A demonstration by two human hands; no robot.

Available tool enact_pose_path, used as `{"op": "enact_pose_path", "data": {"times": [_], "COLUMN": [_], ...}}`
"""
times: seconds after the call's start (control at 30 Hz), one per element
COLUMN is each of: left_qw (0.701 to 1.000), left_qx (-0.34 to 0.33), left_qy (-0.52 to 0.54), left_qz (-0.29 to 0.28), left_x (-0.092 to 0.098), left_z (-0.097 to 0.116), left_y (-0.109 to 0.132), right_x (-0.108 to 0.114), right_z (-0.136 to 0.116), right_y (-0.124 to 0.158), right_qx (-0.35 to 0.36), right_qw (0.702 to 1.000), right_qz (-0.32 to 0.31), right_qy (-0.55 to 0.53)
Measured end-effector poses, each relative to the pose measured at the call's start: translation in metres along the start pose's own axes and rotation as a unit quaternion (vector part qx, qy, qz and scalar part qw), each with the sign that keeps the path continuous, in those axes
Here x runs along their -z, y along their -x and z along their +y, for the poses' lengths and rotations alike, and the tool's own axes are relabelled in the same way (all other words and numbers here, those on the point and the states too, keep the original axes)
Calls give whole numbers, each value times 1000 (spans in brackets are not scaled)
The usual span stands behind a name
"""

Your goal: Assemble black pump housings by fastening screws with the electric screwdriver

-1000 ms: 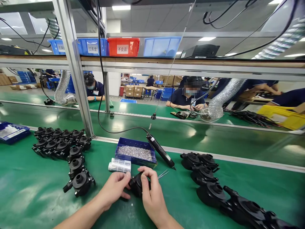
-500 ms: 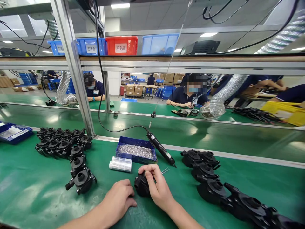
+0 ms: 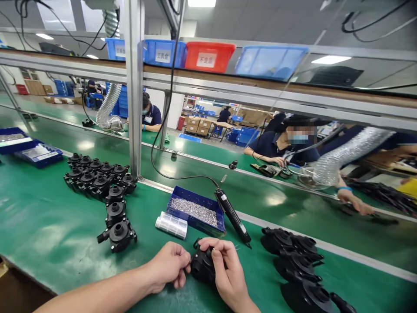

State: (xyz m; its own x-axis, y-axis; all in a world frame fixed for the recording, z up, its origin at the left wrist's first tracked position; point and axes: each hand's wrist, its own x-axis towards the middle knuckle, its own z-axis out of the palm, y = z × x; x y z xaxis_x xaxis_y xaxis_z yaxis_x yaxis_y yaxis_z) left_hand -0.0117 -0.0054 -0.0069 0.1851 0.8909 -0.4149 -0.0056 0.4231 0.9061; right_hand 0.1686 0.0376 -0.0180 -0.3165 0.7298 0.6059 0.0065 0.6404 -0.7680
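Note:
My right hand [image 3: 228, 267] is wrapped round a black round housing [image 3: 202, 264] on the green bench. Thumb and forefinger of my left hand [image 3: 171, 265] are pinched together at the housing's left edge; whatever lies between them is too small to make out. Just behind stands a blue tray [image 3: 197, 224] of small metal pieces, with clear plastic-wrapped rolls [image 3: 171, 224] against its left side. A black electric screwdriver [image 3: 233, 217] leans on the tray's right edge, its tip pointing down to the right.
Rows of black housings [image 3: 119, 234] stand at the left, and more housings [image 3: 298, 265] at the right. A metal post [image 3: 135, 108] rises behind the tray. Blue trays [image 3: 41, 154] lie far left. Across the bench, a person [image 3: 283, 145] works; another hand [image 3: 355, 200] reaches in at the right.
The view has turned and tilted. My left hand has come up to the housing's left edge, fingers now pinched. A co-worker's hand has appeared at the far right.

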Motion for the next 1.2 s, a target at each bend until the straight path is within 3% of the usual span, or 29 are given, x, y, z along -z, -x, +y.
{"op": "enact_pose_path", "data": {"times": [0.43, 0.6, 0.8, 0.97, 1.2], "left_qw": [989, 989, 988, 974, 957], "left_qx": [33, 30, -20, -80, -106], "left_qy": [140, 144, 145, 202, 263], "left_qz": [-19, 1, 50, 69, 57], "left_x": [5, 8, -1, -6, -13], "left_z": [6, 16, 12, 9, 10], "left_y": [3, 15, 21, 15, 14], "right_x": [-6, -8, -20, -37, -38], "right_z": [-2, 1, -4, -17, -28], "right_y": [5, 12, 15, 20, 18], "right_qx": [25, 58, 28, -53, -62], "right_qw": [998, 990, 979, 986, 997], "right_qz": [30, 23, 47, 69, 40], "right_qy": [58, 129, 198, 140, 22]}}
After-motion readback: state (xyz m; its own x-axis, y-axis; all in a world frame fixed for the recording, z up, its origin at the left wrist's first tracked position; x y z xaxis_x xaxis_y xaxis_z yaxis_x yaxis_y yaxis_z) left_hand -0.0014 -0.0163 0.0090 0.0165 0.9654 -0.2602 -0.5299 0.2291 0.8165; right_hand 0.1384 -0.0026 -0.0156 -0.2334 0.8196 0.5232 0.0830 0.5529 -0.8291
